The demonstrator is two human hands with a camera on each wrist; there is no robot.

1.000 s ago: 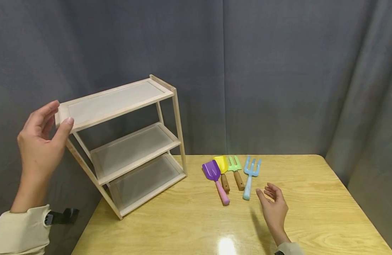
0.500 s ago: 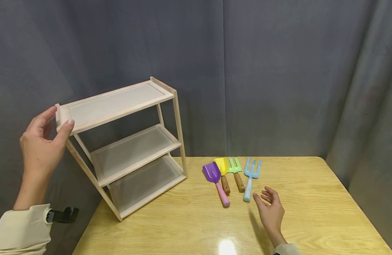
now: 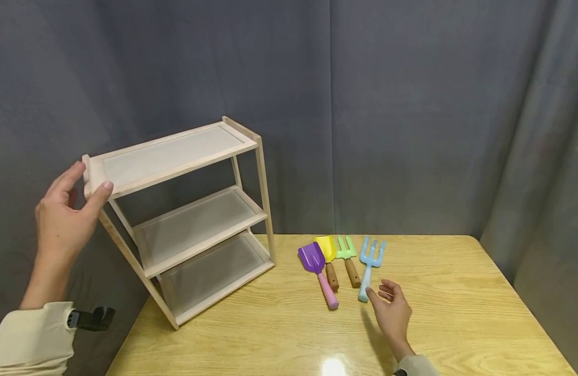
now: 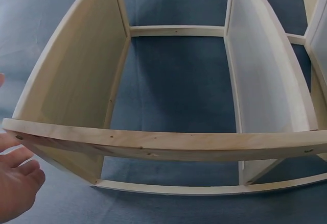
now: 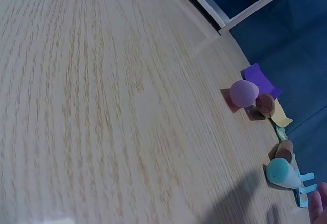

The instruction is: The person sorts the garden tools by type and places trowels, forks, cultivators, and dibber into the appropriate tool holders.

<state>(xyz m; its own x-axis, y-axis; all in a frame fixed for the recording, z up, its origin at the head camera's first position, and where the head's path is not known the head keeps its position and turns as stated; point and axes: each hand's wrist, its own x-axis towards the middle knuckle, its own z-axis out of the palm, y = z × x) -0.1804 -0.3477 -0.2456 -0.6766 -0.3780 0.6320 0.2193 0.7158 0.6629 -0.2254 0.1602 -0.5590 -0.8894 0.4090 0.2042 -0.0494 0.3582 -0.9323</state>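
A grey curtain (image 3: 434, 115) is hanging behind the worktop (image 3: 467, 313). Head view: fingers parted, the right hand (image 3: 391, 312) is moving nearer the blue fork (image 3: 366, 281) lying towards the far edge; the left hand (image 3: 65, 216) is spreading around the rack's (image 3: 195, 230) top corner. Left wrist: contact is remaining unclear. Right wrist: fingertips (image 5: 316, 206) are showing near the fork.

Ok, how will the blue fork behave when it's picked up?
The blue fork likely stays stiff, since its tines look rigid and hold their shape. Its smooth, rounded handle may feel slippery, but the wide-spread tines should discourage rolling.
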